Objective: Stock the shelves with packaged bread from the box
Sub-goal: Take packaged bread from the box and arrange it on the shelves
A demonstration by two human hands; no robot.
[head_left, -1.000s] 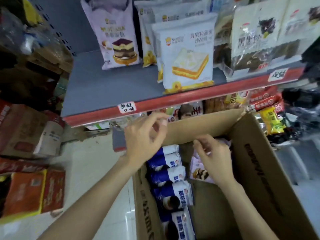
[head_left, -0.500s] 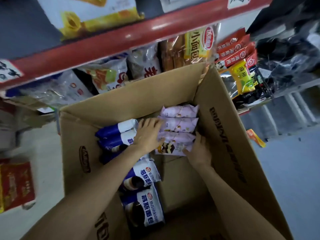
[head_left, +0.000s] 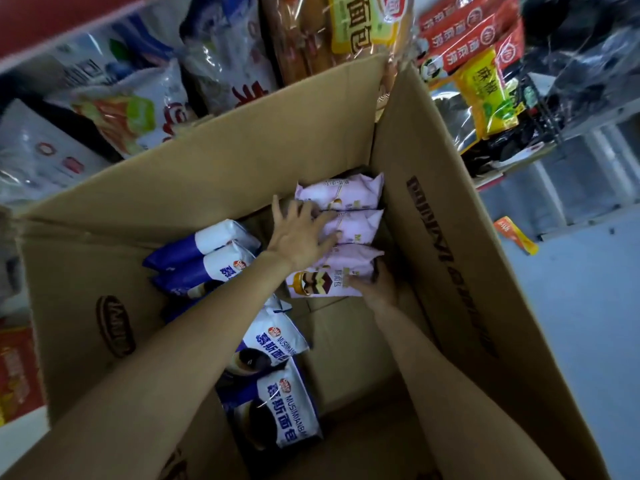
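A big open cardboard box (head_left: 242,161) fills the view. Inside at the far right lies a stack of pink bread packs (head_left: 349,226), and along the left a row of blue-and-white bread packs (head_left: 277,344). My left hand (head_left: 299,233) lies flat with spread fingers on the left side of the pink stack. My right hand (head_left: 375,284) reaches under the nearest pink pack (head_left: 322,280) at its right end, fingers curled around its edge.
A lower shelf behind the box is crowded with packaged bread (head_left: 221,60) and red and yellow snack packs (head_left: 481,53). The red shelf edge (head_left: 52,39) runs along the top left. A small orange packet (head_left: 516,235) lies on the floor at the right.
The view dropped from the upper shelf into the box. Both hands went down from the box rim to the pink packs; my left hand slid further along them, my right took the nearest pack's edge.
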